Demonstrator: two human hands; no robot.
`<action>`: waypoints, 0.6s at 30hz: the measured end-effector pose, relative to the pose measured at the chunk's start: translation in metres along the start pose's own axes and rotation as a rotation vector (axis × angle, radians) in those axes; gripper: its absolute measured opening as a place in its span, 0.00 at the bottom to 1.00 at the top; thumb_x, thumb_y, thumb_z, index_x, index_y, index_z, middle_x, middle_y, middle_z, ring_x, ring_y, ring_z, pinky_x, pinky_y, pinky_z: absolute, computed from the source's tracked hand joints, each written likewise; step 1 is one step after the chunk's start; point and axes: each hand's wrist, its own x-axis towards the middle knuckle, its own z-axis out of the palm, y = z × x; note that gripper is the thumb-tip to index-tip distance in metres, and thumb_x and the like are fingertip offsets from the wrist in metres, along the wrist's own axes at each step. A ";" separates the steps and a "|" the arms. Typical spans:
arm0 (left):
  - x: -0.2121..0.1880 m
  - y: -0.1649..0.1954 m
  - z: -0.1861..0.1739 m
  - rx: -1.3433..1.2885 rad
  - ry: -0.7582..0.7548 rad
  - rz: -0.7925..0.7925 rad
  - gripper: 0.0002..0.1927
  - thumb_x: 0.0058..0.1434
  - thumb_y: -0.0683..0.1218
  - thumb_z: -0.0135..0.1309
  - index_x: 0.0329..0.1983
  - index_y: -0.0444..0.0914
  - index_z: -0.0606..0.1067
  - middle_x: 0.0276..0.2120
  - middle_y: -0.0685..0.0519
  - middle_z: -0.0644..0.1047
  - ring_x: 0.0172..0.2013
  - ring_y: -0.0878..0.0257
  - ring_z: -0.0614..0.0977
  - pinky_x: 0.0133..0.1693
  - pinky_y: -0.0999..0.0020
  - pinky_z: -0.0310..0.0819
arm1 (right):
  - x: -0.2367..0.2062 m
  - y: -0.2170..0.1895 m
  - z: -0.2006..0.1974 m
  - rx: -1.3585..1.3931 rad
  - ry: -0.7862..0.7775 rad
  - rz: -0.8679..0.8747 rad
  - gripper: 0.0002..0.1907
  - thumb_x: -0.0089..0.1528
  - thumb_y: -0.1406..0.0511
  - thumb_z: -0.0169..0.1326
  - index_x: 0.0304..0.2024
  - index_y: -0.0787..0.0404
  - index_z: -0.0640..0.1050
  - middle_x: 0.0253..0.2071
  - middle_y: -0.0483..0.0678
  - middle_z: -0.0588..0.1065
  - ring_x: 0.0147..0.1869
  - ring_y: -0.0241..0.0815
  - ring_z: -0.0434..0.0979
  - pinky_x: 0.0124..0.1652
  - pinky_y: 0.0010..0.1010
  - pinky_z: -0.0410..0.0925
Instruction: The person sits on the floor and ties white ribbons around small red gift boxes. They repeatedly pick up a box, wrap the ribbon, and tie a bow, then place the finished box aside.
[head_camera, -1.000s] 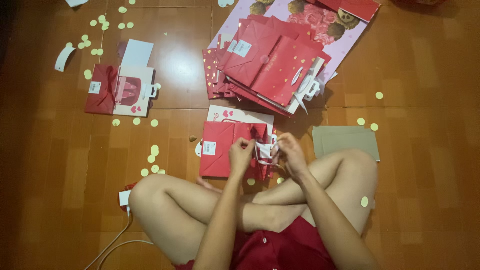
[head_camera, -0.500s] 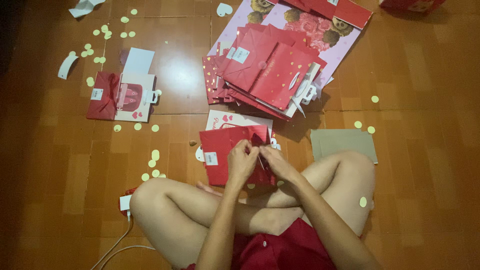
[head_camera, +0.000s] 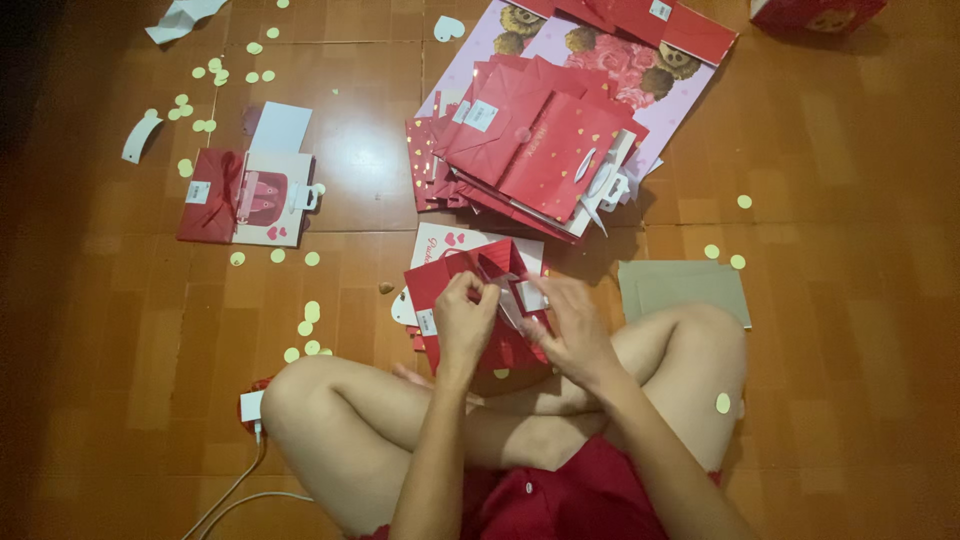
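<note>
I sit cross-legged on a wooden floor with a flat red paper gift bag (head_camera: 462, 282) lying in front of my knees. My left hand (head_camera: 464, 318) pinches the bag's white ribbon handle (head_camera: 503, 296) near its top edge. Beside it, my right hand (head_camera: 568, 328) presses fingers on the bag's right part near a white tag (head_camera: 531, 296). The bag rests on a white card with red hearts (head_camera: 440, 242).
A stack of red gift bags (head_camera: 535, 140) lies ahead on a pink sheet with bears (head_camera: 610, 60). At left lies a red and white bag (head_camera: 245, 195). Pale round paper dots (head_camera: 310, 312) are scattered around. A grey card (head_camera: 685, 288) is at right, a white cable (head_camera: 235, 490) by my left knee.
The view has shifted slightly. My hands have moved from the bag's upper right corner down onto its middle, and the bag now lies tilted with its handle pulled between my fingers.
</note>
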 end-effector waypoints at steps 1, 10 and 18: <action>0.001 -0.003 0.002 -0.013 0.007 -0.022 0.11 0.56 0.45 0.56 0.23 0.33 0.71 0.24 0.47 0.76 0.24 0.58 0.78 0.31 0.61 0.72 | 0.000 -0.004 0.000 -0.145 0.124 -0.105 0.39 0.58 0.53 0.58 0.68 0.60 0.66 0.60 0.67 0.72 0.61 0.62 0.74 0.58 0.41 0.67; -0.010 0.009 0.012 -0.863 -0.054 -0.081 0.08 0.68 0.40 0.49 0.47 0.35 0.76 0.42 0.55 0.81 0.43 0.70 0.83 0.50 0.74 0.79 | 0.003 0.049 0.032 0.352 0.268 0.259 0.29 0.65 0.69 0.55 0.69 0.58 0.68 0.62 0.56 0.76 0.64 0.48 0.78 0.63 0.39 0.69; 0.008 -0.036 0.009 -0.288 -0.119 -0.028 0.13 0.66 0.41 0.52 0.52 0.36 0.79 0.44 0.50 0.83 0.43 0.62 0.84 0.43 0.65 0.78 | 0.094 0.101 -0.021 0.915 0.538 0.164 0.42 0.70 0.72 0.51 0.76 0.51 0.41 0.77 0.51 0.48 0.80 0.46 0.51 0.71 0.40 0.58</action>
